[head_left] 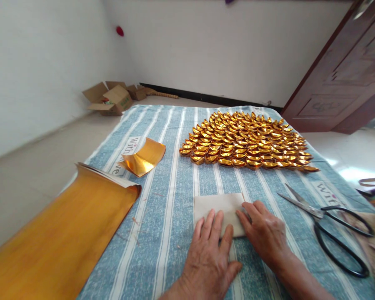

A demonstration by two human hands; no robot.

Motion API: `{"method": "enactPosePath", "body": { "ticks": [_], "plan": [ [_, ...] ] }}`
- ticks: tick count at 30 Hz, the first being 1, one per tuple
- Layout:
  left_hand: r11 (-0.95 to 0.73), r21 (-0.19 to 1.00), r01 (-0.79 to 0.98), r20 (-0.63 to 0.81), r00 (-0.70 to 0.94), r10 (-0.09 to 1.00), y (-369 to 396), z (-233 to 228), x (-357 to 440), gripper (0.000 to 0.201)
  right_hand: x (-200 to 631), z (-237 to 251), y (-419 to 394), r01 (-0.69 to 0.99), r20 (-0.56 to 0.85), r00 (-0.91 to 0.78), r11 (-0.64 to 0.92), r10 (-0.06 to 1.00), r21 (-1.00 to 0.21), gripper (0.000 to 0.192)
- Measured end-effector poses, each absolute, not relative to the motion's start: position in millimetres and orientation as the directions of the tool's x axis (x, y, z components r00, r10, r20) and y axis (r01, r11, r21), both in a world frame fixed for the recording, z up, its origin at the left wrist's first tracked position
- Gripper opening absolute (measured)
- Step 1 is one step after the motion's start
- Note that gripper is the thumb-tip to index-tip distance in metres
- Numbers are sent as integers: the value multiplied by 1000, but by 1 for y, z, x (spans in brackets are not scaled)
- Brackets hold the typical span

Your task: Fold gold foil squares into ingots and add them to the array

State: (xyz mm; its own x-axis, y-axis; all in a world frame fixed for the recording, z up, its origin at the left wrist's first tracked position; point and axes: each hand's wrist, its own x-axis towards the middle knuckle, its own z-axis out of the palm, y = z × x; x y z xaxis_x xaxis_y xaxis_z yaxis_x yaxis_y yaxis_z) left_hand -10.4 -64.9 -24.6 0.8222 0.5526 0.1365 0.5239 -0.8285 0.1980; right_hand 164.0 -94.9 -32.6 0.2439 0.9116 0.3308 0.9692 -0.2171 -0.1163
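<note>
A pale square of folded paper [218,204] lies on the striped cloth in front of me, its whitish side up. My left hand [208,250] lies flat over its lower left part, fingers stretched out and somewhat apart. At the paper's right edge, my right hand [265,229] has its thumb and curled fingers closed on the border. The undersides of the fingertips are hidden. Beyond the hands stand many gold folded paper ingots [246,141] in tight rows. Black-handled scissors [315,214] rest with blades parted, to the right of my right hand.
Gold paper sheets [62,225] lie in a stack at the left, and a curved gold piece [145,158] sits behind them. Thin scraps dot the blue striped cloth [171,183]. Cardboard boxes [112,98] are on the floor at the back left; a brown door [337,75] stands at the right.
</note>
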Motion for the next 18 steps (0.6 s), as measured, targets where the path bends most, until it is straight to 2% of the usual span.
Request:
{"method": "enactPosePath", "body": {
  "ticks": [5, 10, 18],
  "plan": [
    [-826, 181, 534, 116, 822, 558, -66, -25, -10, 66, 164, -29, -93, 996, 415, 79, -59, 906, -59, 25],
    [-826, 175, 536, 60, 831, 553, -66, -24, -9, 67, 163, -28, -90, 994, 403, -67, 98, 913, -56, 24],
    [-827, 196, 527, 41, 838, 544, -67, -23, -10, 73, 157, -28, -94, 996, 397, -60, 84, 916, -44, 23]
  ]
}}
